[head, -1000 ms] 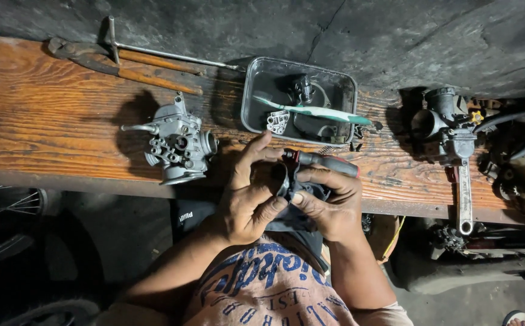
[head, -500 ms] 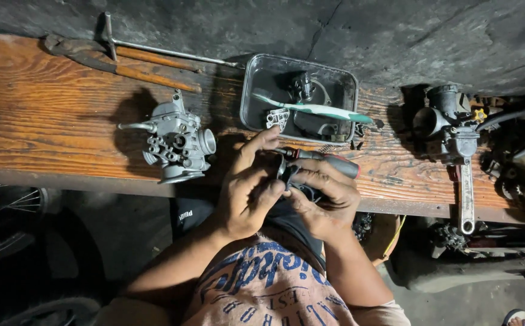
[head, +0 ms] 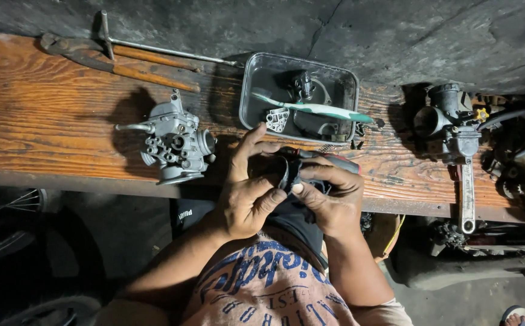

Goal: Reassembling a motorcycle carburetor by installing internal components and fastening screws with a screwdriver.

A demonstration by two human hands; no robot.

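while both hands (head: 292,196) pinch a black rubber ring (head: 284,173) | wooden bench (head: 63,121)

We note both forearms bare to the elbow, no watch, rings or gloves. Left hand (head: 247,196) and right hand (head: 332,199) look smudged with dark grime, fingers (head: 256,142) thick-knuckled, nails short. We see a faded pinkish shirt (head: 268,284) with blue curved lettering across the chest, short sleeves pale at the shoulders.
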